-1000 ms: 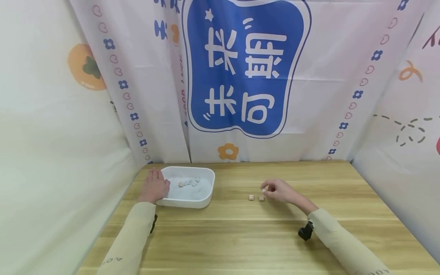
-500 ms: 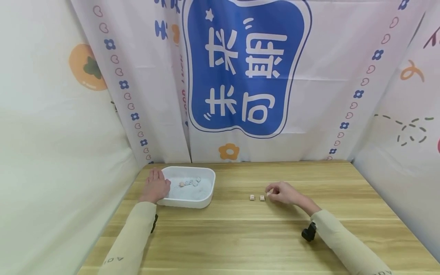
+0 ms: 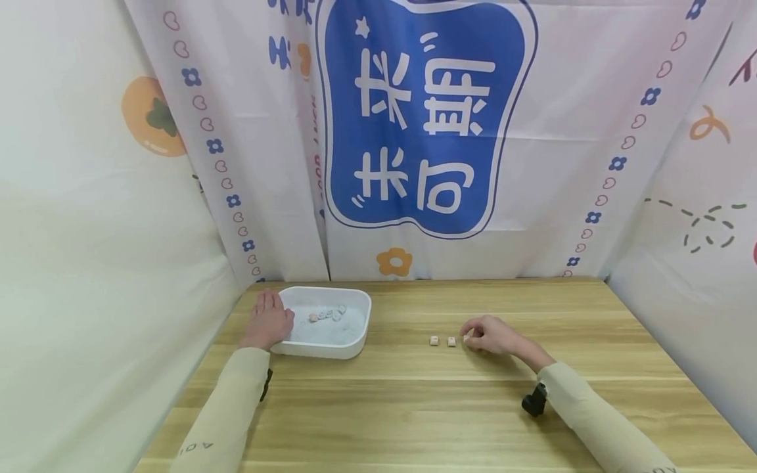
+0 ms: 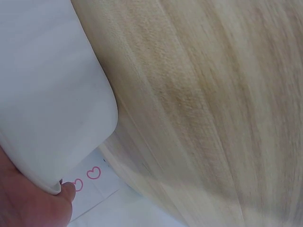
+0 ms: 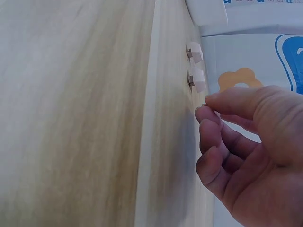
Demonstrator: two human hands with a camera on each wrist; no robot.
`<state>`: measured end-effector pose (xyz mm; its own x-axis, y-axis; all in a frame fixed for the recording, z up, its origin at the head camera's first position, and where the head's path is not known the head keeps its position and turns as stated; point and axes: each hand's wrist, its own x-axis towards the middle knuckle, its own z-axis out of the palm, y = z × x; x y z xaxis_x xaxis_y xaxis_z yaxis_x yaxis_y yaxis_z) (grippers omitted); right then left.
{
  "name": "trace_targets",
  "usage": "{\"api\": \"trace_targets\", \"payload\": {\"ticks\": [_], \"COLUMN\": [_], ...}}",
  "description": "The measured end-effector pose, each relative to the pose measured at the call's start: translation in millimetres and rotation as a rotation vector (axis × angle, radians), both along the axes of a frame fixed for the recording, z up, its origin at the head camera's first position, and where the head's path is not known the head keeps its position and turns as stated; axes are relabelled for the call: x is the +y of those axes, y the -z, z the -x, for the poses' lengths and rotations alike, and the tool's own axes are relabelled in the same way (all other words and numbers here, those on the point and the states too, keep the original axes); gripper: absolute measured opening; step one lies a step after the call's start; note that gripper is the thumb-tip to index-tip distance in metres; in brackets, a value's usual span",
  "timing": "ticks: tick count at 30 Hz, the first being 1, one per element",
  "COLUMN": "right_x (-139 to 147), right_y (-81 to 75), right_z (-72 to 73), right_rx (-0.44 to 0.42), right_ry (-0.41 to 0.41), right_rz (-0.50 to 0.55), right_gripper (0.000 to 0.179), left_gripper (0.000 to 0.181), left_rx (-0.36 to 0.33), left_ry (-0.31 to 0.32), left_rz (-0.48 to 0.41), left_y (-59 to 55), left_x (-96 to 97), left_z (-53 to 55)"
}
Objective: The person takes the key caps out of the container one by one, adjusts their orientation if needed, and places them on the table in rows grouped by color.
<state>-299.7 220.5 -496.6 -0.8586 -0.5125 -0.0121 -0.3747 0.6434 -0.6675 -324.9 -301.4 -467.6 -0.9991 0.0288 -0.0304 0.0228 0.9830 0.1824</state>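
Note:
In the head view my left hand (image 3: pixel 269 323) holds the left rim of a white tray (image 3: pixel 322 351); the left wrist view shows the thumb (image 4: pixel 69 190) at the tray's edge. My right hand (image 3: pixel 493 335) pinches a small pale keycap-like piece (image 3: pixel 466 338) between thumb and index finger, low over the table. Fingertips mostly cover this piece. Just left of it stand two similar keycap-like pieces, one nearer (image 3: pixel 452 341) and one farther (image 3: pixel 434 341), in a row with a gap between them. The right wrist view shows both pieces with pale tops and darker bases.
Several small greyish pieces (image 3: pixel 331 314) and a peach one (image 3: pixel 313 317) lie inside the tray. The wooden table (image 3: pixel 402 407) meets a printed cloth backdrop (image 3: pixel 278 230) at its far edge. White cloth also hangs at both sides.
My right hand has moved right and slightly toward me, carrying the pinched piece from behind the nearer standing piece to its right side. My left hand stays on the tray.

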Motion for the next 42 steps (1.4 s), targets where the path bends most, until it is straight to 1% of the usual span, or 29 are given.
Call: {"api": "trace_targets", "payload": {"ticks": [8, 14, 18, 34, 40, 42], "right_x": [2.2, 5.1, 5.5, 5.6, 4.7, 3.8], "right_y": [1.2, 3.2, 4.1, 3.6, -2.1, -5.5], "right_z": [-1.1, -1.0, -1.3, -0.5, -1.0, -0.9], "right_rx": [-0.067, -0.072, -0.091, -0.08, -0.072, -0.051], "right_ry": [0.019, 0.002, 0.008, 0.013, 0.035, 0.044], "right_rz": [0.002, -0.003, -0.001, -0.005, -0.016, -0.019], "right_gripper": [0.021, 0.021, 0.021, 0.022, 0.022, 0.023], "left_gripper": [0.07, 0.07, 0.07, 0.07, 0.072, 0.071], "left_rx": [-0.004, -0.007, -0.008, -0.008, -0.01, -0.012], "left_ry": [-0.006, -0.001, 0.002, -0.008, -0.009, -0.006], "left_rz": [0.001, -0.008, -0.014, -0.013, -0.017, -0.023], "left_y": [-2.0, -2.0, -1.9, -2.0, 0.2, -0.8], "left_x": [1.1, 1.0, 1.3, 1.1, -0.9, -0.6], "left_z": [-1.4, -1.4, -1.6, -0.7, -0.1, -0.8]}}
